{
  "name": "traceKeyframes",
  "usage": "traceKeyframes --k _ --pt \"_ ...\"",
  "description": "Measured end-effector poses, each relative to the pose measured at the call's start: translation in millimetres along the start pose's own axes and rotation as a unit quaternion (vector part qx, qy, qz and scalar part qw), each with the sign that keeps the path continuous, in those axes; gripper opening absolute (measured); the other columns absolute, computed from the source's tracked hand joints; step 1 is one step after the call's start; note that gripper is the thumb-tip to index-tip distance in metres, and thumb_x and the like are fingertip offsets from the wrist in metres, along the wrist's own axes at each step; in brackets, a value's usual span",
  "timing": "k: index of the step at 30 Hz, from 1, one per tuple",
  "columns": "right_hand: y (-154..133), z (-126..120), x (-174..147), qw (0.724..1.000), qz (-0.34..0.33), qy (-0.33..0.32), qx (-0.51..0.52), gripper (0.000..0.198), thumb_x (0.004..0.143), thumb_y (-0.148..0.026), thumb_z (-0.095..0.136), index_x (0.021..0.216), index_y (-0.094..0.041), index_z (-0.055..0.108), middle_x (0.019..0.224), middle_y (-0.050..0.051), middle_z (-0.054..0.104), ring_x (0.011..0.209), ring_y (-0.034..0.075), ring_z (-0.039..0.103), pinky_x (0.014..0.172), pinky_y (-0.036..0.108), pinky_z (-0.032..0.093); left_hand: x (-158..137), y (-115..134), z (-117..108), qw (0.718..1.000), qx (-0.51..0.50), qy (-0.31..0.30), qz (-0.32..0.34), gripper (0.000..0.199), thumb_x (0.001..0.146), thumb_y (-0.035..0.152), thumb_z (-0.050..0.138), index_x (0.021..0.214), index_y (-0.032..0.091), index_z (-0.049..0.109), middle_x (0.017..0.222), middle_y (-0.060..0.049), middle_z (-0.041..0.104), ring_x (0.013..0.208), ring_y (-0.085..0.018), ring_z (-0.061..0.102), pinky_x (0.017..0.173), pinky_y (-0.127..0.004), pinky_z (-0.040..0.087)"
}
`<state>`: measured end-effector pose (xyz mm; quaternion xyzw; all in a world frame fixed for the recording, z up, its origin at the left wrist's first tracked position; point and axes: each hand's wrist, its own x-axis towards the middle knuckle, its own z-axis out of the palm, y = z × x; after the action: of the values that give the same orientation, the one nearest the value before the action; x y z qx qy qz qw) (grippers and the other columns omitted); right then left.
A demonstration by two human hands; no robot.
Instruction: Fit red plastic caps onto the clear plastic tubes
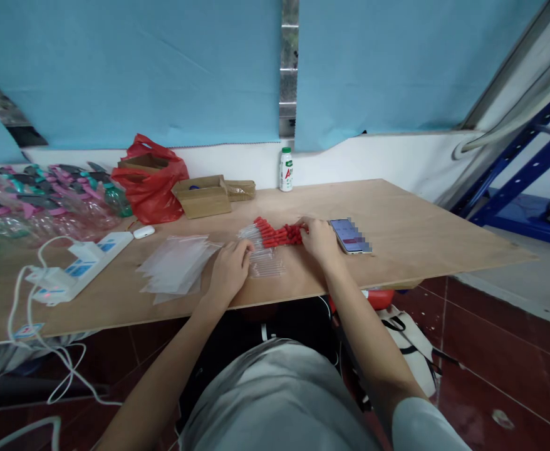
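Note:
A row of thin, clear sticks with red ends [268, 235] lies on the wooden table, in front of my body. Several more clear stick shafts [266, 266] stretch toward the near edge. At the left of the row, my left hand [230, 269] rests on the table with curled fingers against the pale shafts; what they hold, if anything, is hidden. The bent fingers of my right hand [321, 241] close on the red ends at the right of the row. Beside my left hand lies a loose pile of clear plastic bags [174, 266].
A phone [349, 236] lies right of my right hand. Leftward are a power strip [84, 269] with cables, a white earphone case [144, 232] and several spray bottles [44, 200]. Behind stand a red bag [155, 194], a cardboard box [203, 197] and a white bottle [285, 170].

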<state>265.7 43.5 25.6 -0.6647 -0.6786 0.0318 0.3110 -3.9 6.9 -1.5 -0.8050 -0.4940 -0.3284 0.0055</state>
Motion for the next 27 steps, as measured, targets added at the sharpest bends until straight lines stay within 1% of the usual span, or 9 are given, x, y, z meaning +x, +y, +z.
traceKeyframes --k 3,6,10,13,16,19,22,25,27 --pt "-0.9 0.2 0.1 1.0 0.0 0.006 -0.005 0.039 0.097 -0.012 0.056 0.122 -0.024 0.083 0.118 0.014 0.082 0.107 0.03 0.075 0.094 0.036 0.053 0.5 -1.2 0.5 1.0 -0.012 0.008 0.001 0.019 0.102 0.013 0.049 0.107 0.024 0.063 0.108 -0.008 0.074 0.105 -0.027 0.067 0.097 -0.042 0.052" --pt "0.8 1.0 0.7 1.0 0.017 0.018 -0.017 0.039 0.1 -0.013 0.053 0.124 -0.023 0.082 0.121 0.016 0.08 0.105 0.031 0.075 0.092 0.037 0.053 1.1 -2.4 1.4 1.0 -0.009 0.006 0.014 0.022 0.101 0.01 0.047 0.107 0.023 0.064 0.109 -0.008 0.074 0.106 -0.027 0.067 0.098 -0.042 0.052" --pt "2.9 2.1 1.0 0.999 0.018 0.022 -0.027 0.042 0.099 -0.012 0.052 0.127 -0.023 0.082 0.12 0.017 0.079 0.104 0.031 0.075 0.09 0.037 0.054 1.3 -3.2 2.8 1.0 0.004 -0.006 0.023 0.034 0.091 0.002 0.046 0.108 0.023 0.066 0.112 -0.009 0.074 0.113 -0.029 0.067 0.103 -0.045 0.052" --pt "1.1 2.3 -0.2 0.999 0.019 0.006 -0.028 0.043 0.099 -0.013 0.051 0.126 -0.024 0.082 0.118 0.016 0.08 0.101 0.03 0.075 0.09 0.037 0.054 0.8 -2.4 3.2 0.999 0.007 -0.024 0.033 0.043 0.086 -0.001 0.047 0.114 0.023 0.067 0.123 -0.01 0.074 0.124 -0.03 0.066 0.109 -0.047 0.05" --pt "-2.1 1.8 -1.9 0.999 0.033 -0.015 -0.029 0.043 0.1 -0.015 0.05 0.126 -0.025 0.082 0.119 0.016 0.08 0.101 0.032 0.075 0.089 0.039 0.053 0.2 -0.7 3.4 0.998 0.006 -0.045 0.045 0.046 0.086 0.0 0.048 0.122 0.022 0.067 0.134 -0.011 0.072 0.131 -0.031 0.063 0.114 -0.049 0.048" --pt "-4.2 2.0 -2.4 0.999 0.032 -0.017 -0.038 0.043 0.103 -0.016 0.047 0.129 -0.024 0.081 0.122 0.017 0.078 0.103 0.032 0.073 0.09 0.038 0.052 -0.4 0.4 4.6 0.997 0.007 -0.066 0.049 0.046 0.091 0.005 0.048 0.13 0.021 0.066 0.142 -0.011 0.069 0.135 -0.03 0.061 0.117 -0.05 0.047" --pt "-5.5 3.3 -1.2 0.999 0.001 -0.003 -0.048 0.044 0.104 -0.015 0.046 0.133 -0.021 0.078 0.126 0.017 0.075 0.111 0.031 0.07 0.096 0.038 0.049 -0.8 0.3 6.6 0.995 0.0 -0.083 0.054 0.047 0.096 0.008 0.045 0.136 0.022 0.065 0.147 -0.01 0.067 0.139 -0.028 0.06 0.121 -0.049 0.046" --pt "-9.0 4.9 0.0 0.997 -0.072 -0.008 -0.036 0.04 0.105 -0.016 0.046 0.131 -0.019 0.077 0.129 0.016 0.074 0.119 0.031 0.063 0.104 0.039 0.046 -0.9 -0.8 8.2 0.994 -0.008 -0.091 0.061 0.045 0.099 0.01 0.045 0.138 0.022 0.065 0.148 -0.009 0.068 0.14 -0.027 0.06 0.123 -0.049 0.046" --pt "-13.1 5.7 -0.6 0.991 -0.128 -0.023 -0.02 0.039 0.106 -0.016 0.046 0.129 -0.019 0.077 0.129 0.014 0.073 0.119 0.03 0.061 0.106 0.039 0.044 -0.8 -1.2 8.6 0.994 -0.012 -0.093 0.063 0.044 0.1 0.011 0.046 0.137 0.023 0.066 0.147 -0.009 0.069 0.14 -0.026 0.06 0.123 -0.049 0.046"
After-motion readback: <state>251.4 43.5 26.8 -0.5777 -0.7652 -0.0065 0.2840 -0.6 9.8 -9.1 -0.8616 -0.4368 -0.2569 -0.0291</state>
